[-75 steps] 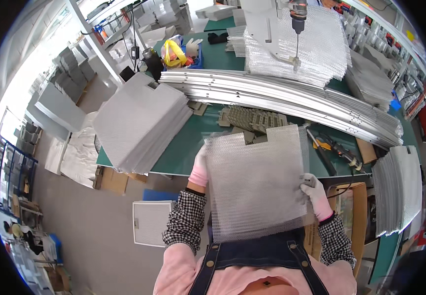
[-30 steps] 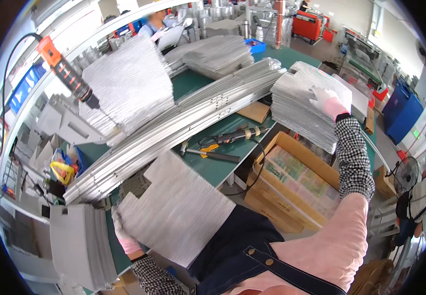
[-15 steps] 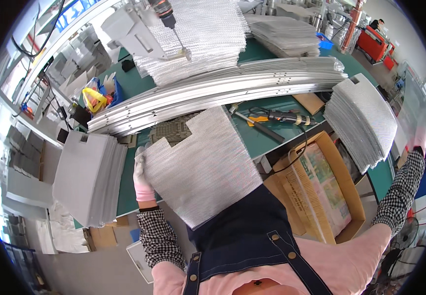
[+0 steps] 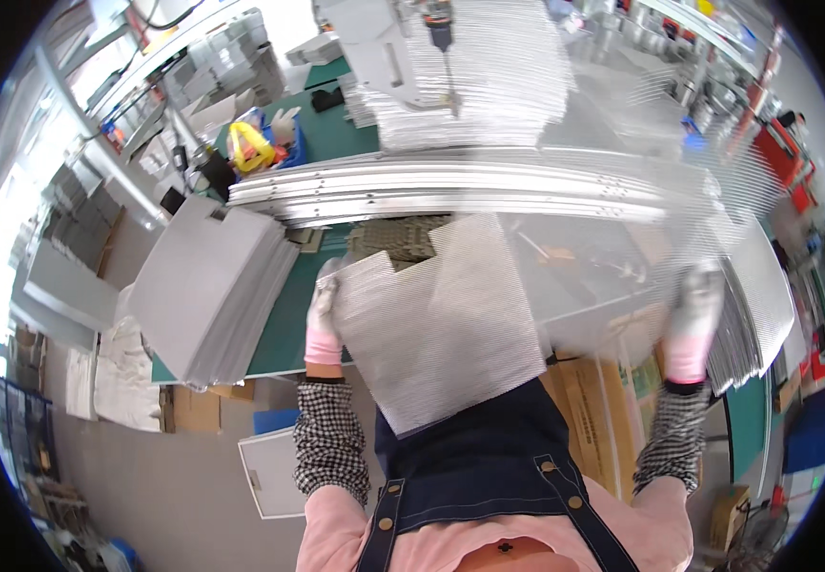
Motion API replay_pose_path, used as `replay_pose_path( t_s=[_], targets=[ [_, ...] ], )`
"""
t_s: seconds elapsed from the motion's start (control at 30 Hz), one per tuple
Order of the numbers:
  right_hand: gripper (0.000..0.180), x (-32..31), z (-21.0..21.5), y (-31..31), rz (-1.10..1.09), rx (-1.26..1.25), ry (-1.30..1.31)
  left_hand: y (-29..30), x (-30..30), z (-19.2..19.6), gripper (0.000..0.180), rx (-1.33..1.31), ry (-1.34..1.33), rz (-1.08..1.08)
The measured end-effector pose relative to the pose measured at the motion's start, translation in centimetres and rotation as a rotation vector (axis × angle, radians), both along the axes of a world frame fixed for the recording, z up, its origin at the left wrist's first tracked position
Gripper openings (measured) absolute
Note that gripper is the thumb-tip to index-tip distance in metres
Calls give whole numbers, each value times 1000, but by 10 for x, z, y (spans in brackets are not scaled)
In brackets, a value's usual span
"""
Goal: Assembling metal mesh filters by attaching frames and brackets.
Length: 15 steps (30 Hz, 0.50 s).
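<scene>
- head view: left hand (image 4: 325, 313) in a white glove with pink cuff is closed on the left edge of a silver fine-mesh metal sheet with a square notch (image 4: 441, 334)
- right hand (image 4: 693, 310), same glove type, well apart from the left, gripping the right side of a thin see-through mesh sheet (image 4: 603, 276); exact finger placement smeared, cannot tell
- notched sheet sits tilted in front of the body, notch on its far edge, lowest corner overlapping the dark blue denim apron (image 4: 474, 458)
- see-through sheet is just beside it on the right, crossing in front of the long silver metal profiles (image 4: 431, 198) in view
- room: narrow bare strip of green table (image 4: 282, 341) between the left hand and the leaning stack of pale grey panels (image 4: 203, 296); near table edge runs just below that strip
- grey floor (image 4: 164, 477) opens out lower left, white-framed panel (image 4: 274, 472) lying there
- right side tight: curved stack of silver mesh sheets (image 4: 765, 296) close by the right hand, brown cardboard box (image 4: 589, 410) below, between the hands
- hidden: beige moulded pieces (image 4: 388, 240) partly behind the notched sheet; box partly behind both sheets
- orange and dark tool shapes (image 4: 555, 254) only faint through the blurred mesh
- see-through sheet's outline too blurred to trace; white drilling machine (image 4: 374, 48) cut off at top
</scene>
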State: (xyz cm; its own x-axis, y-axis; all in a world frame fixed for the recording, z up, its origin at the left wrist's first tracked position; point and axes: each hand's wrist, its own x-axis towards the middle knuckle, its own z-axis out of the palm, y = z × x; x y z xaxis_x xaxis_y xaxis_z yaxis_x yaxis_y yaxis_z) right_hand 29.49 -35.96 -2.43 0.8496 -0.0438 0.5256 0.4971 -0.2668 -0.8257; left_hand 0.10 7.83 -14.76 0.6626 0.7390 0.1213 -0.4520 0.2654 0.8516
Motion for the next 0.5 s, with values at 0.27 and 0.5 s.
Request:
replay_pose_path(
  t_s=[0.27,0.5],
  targets=[
    [28,-45,-95,113,989,1,696,-5,15,-19,58,-193,-182,-95],
    [25,-41,-94,119,968,-77,692,3,10,-23,60,-174,-261,-154]
  ],
)
